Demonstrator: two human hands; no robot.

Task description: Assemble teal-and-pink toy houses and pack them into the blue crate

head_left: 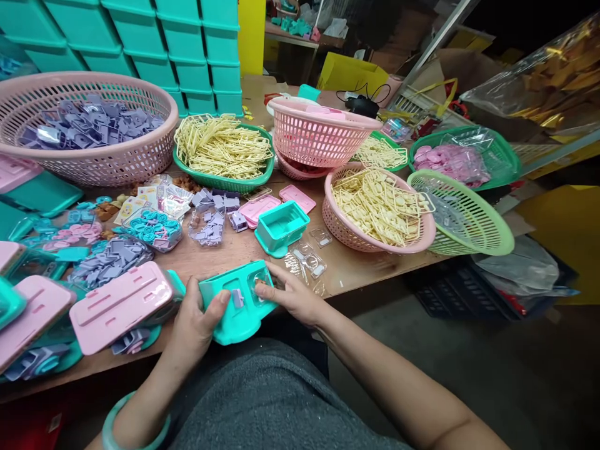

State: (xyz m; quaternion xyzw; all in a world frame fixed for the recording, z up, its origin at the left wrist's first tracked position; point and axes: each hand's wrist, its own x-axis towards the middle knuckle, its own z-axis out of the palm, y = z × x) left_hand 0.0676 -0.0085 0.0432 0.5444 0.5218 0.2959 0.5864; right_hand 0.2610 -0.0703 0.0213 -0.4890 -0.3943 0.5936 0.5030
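Between my two hands a teal plastic box (237,328) is tilted towards me near the table's front edge. My left hand (199,315) grips its left side, thumb on the face beside a small purple piece (239,298). On the right, my right hand (290,290) holds the other side, its thumb at a clear round window with something small and brown partly hidden there. Just beyond stands another teal box (282,226), its top uncovered. Clear plastic pieces (307,259) lie beside it, and pink lids (260,209) lie behind.
A large pink basket (89,164) holds purple parts. Cream-coloured frames fill a green basket (225,182) and a pink basket (344,228). Filled boxes with pink lids (122,306) crowd the left side. A light green basket (487,219) overhangs the table's right edge. Teal boxes (182,40) are stacked behind.
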